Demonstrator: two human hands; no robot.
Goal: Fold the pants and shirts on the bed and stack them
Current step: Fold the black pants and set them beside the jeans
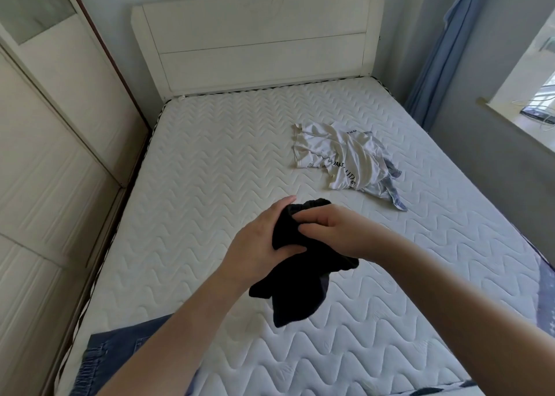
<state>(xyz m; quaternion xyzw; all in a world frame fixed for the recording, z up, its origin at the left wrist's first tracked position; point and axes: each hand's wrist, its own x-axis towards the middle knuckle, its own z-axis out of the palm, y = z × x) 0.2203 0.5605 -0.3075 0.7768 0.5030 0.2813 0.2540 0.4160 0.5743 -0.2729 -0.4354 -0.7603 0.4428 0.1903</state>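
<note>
Both hands hold a black garment [300, 278] up over the middle of the bed [210, 170]. The left hand [258, 239] has its grip wrapped round the bunched top, thumb across the cloth; the right hand [339, 230] pinches the same bunch from the other side, and the rest hangs down. A crumpled white shirt [336, 155] lies farther up the mattress toward the right, over a grey garment [390, 182]. Jeans [114, 353] lie at the near left corner.

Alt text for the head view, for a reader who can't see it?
Both hands, left hand and right hand, grip a bunched black garment above a bare quilted mattress. A crumpled white shirt lies farther back; blue jeans lie near the left corner.
</note>
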